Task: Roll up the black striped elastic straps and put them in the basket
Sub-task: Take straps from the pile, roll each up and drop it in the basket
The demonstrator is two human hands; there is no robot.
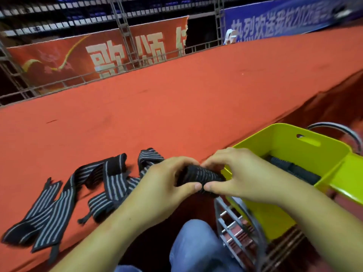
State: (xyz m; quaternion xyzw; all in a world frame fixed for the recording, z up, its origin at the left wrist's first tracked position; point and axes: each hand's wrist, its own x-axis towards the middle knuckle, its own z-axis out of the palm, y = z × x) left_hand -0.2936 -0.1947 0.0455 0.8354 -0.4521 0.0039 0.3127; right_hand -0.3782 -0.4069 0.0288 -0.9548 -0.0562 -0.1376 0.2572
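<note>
The roll point(200, 176), a black strap with thin grey stripes wound into a short, thick bundle, is held in the air between both hands, just over the near edge of the counter point(176, 95). The left hand point(165, 185) grips its left end, fingers curled over the top and thumb pressed on the near side. The right hand point(239, 177) grips the right end the same way. The two thumb tips almost meet on the near side of the roll.

Just right of the roll stands the basket point(275, 146), yellow-green plastic with a slot handle in its far wall. Dark rolls point(292, 169) lie on its floor; how many, I cannot tell. A striped band point(334, 127) arches behind its far rim.

To the left, loose straps point(59, 209) lie flat on the red counter, overlapping each other in a crooked line, some ends folded back. The nearest of them passes behind the left wrist.

Below the hands a knee point(196, 242) in blue jeans shows, and beside it a grey metal frame point(235, 228) under the basket. Beyond the counter are metal trusses point(121, 36), a red banner point(98, 55) and a blue banner point(275, 22), both with pale lettering.
</note>
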